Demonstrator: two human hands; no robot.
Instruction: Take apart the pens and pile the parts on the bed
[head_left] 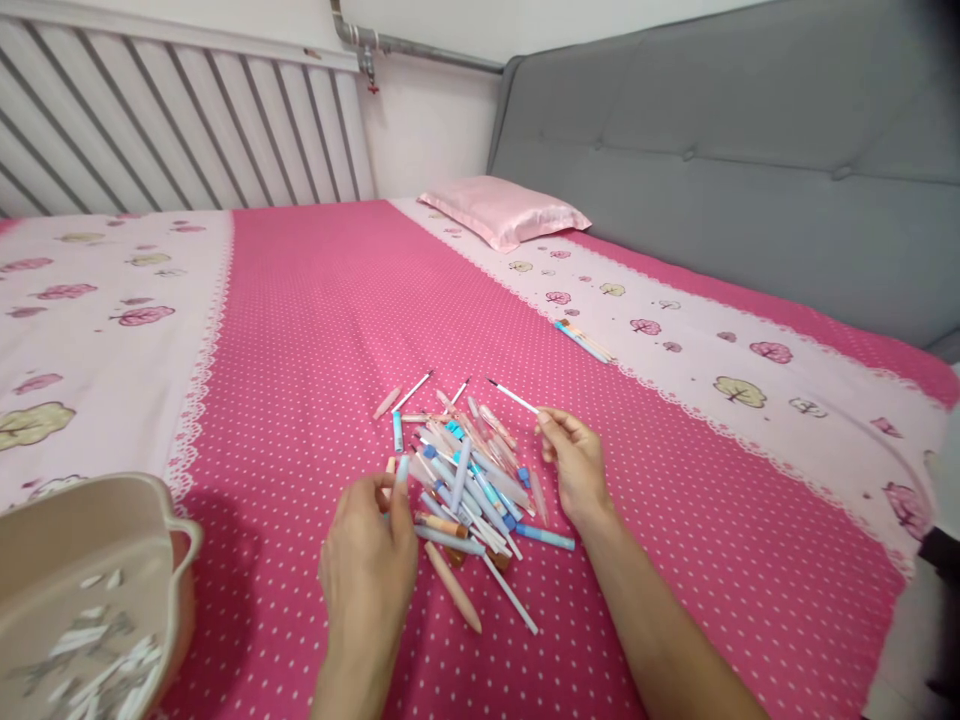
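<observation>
My right hand (576, 458) is closed in a pinch on the end of a white pen refill (514, 396), whose dark tip points up and to the left. My left hand (369, 545) is closed around a pale blue pen piece (403, 470); a small peach-coloured piece (390, 466) shows beside its fingers. Between the hands lies a loose pile of pen parts (480, 480): pink, blue and whitish barrels, caps and several refills. A peach barrel (452, 588) and another white refill (510, 594) lie at the near side of the pile.
A beige basin (161, 500) with small white and grey pieces in it stands at the lower left. Two pens or so (583, 342) lie apart on the pink dotted bedspread (315, 300). Farther back are a pink pillow (506, 208), a grey headboard (720, 130) and a radiator (172, 120).
</observation>
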